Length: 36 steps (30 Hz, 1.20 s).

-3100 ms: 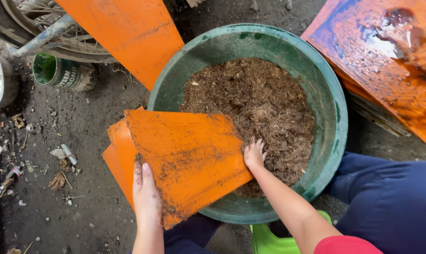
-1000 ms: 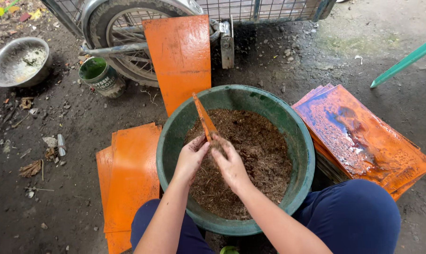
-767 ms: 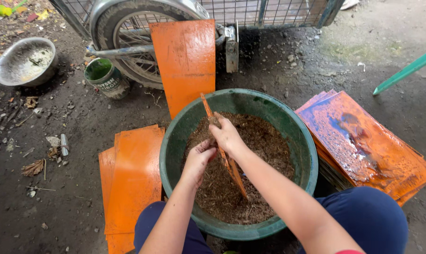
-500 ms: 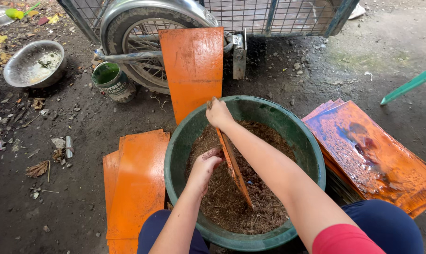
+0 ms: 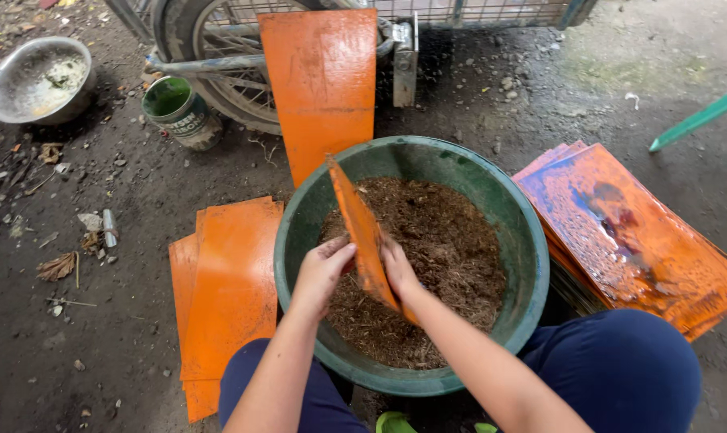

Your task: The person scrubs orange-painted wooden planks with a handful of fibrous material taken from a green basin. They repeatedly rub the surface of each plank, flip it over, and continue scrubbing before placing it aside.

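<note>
1. The left hand [image 5: 325, 269] and the right hand [image 5: 397, 269] are pressing together on an orange sheet [image 5: 362, 232], palms clamped on its two faces, holding it on edge.
2. The sheet is standing tilted inside the green basin [image 5: 524, 240], its lower end dipping into the brown fibrous mix [image 5: 451, 248] near the basin's near-left wall, its upper corner rising level with the far rim.
3. A stack of orange sheets [image 5: 227, 289] is lying on the ground just beside the basin's left edge; another sheet [image 5: 319, 80] is leaning upright against a wheel [image 5: 219, 48] beyond the far rim.
4. A wet-looking pile of orange sheets [image 5: 628, 232] is resting at the basin's right edge.
5. A green can [image 5: 179, 112] and a metal bowl [image 5: 34, 76] are sitting near the ground's far-left corner.
6. Likely risks: the thin sheet could be slipping between the flat palms, since no fingers are hooking its edge; it could also be bending if pushed hard into the mix, or flicking material over the rim onto the person's lap.
</note>
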Motion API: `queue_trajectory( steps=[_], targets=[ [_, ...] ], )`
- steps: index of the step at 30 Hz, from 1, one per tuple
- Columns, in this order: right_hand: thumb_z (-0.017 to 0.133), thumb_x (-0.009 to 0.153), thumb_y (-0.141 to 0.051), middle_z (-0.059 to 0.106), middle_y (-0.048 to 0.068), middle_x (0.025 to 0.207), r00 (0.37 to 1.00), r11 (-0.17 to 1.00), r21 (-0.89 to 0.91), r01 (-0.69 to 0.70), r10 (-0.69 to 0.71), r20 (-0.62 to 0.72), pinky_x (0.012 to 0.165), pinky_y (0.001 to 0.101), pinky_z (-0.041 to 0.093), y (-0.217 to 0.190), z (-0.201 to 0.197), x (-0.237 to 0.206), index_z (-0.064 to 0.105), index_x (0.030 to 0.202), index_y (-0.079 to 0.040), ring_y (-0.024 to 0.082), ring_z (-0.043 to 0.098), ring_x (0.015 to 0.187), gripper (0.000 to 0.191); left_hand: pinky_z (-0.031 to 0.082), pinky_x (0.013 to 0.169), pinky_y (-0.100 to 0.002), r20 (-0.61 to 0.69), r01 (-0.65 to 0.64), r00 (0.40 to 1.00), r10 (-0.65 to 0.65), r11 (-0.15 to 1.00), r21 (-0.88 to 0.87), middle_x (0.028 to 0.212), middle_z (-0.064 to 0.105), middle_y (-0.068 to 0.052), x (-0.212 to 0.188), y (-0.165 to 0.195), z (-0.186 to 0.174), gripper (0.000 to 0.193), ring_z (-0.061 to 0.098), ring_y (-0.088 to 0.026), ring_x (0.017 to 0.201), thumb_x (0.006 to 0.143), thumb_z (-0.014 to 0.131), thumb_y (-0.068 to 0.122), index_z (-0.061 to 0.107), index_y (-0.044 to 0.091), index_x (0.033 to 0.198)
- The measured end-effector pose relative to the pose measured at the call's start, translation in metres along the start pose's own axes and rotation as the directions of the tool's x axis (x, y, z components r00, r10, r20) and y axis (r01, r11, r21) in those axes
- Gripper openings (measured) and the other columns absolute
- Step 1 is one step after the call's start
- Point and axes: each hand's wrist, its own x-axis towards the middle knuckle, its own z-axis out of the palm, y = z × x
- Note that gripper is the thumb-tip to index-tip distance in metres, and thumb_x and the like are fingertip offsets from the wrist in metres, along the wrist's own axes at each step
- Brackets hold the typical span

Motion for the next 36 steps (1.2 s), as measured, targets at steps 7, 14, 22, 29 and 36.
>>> queue_trajectory(
  steps=[7,14,22,29,36],
  targets=[
    [0.039,0.104,-0.037,0.042,0.012,0.161,0.972,0.950,-0.223,-0.220,0.192,-0.139,0.122,0.0396,0.031,0.094,-0.064,-0.048,0.031,0.159,-0.009,0.028,0.039,0.149,0.062,0.054,0.069,-0.030,-0.071,0.099,0.993,-0.092,0.989,0.107,0.100,0.073,-0.002,-0.008,0.012,-0.010,0.043,0.065,-0.012,0.078,0.090,0.071,0.025,0.070,0.005,0.129],
    [0.037,0.106,-0.039,0.038,0.014,0.163,0.995,0.971,-0.234,0.057,-0.074,-0.068,0.126,0.0382,0.024,0.057,-0.026,-0.033,0.034,0.157,-0.006,0.027,0.033,0.154,0.061,0.044,0.060,-0.030,-0.057,0.086,0.995,-0.079,0.988,0.128,0.088,0.061,-0.005,0.001,0.016,-0.008,0.080,0.053,-0.012,0.068,0.089,0.075,0.019,0.040,0.017,0.161],
    [0.039,0.108,-0.038,0.022,0.011,0.173,0.834,0.831,-0.088,0.549,-0.538,0.119,0.127,0.0397,0.015,0.005,0.024,0.026,0.042,0.156,-0.011,0.027,0.014,0.160,0.055,0.055,0.076,-0.027,-0.048,0.108,0.994,-0.103,0.984,0.140,0.113,0.073,-0.006,-0.004,0.015,-0.007,0.082,0.069,-0.012,0.094,0.087,0.070,0.011,0.032,0.010,0.160],
    [0.035,0.106,-0.054,0.026,0.013,0.170,0.925,0.918,-0.114,0.379,-0.379,0.026,0.129,0.0479,0.014,0.048,0.009,0.153,0.035,0.162,-0.015,0.035,0.020,0.157,0.068,0.056,0.070,-0.032,-0.173,0.283,0.951,-0.255,0.945,0.166,0.109,0.075,-0.013,-0.014,0.028,-0.024,0.085,0.071,-0.018,0.089,0.083,0.069,0.007,0.031,0.013,0.159],
    [0.020,0.107,-0.048,0.000,0.001,0.174,0.935,0.702,-0.630,-0.333,0.332,-0.125,0.126,0.0653,0.004,0.099,-0.065,0.159,0.028,0.163,-0.025,0.027,0.000,0.161,0.060,0.056,0.071,-0.035,-0.229,0.497,0.860,-0.457,0.851,0.168,0.111,0.075,-0.012,-0.001,0.034,-0.043,0.070,0.072,-0.022,0.089,0.085,0.067,0.015,0.043,0.018,0.151]
  ],
)
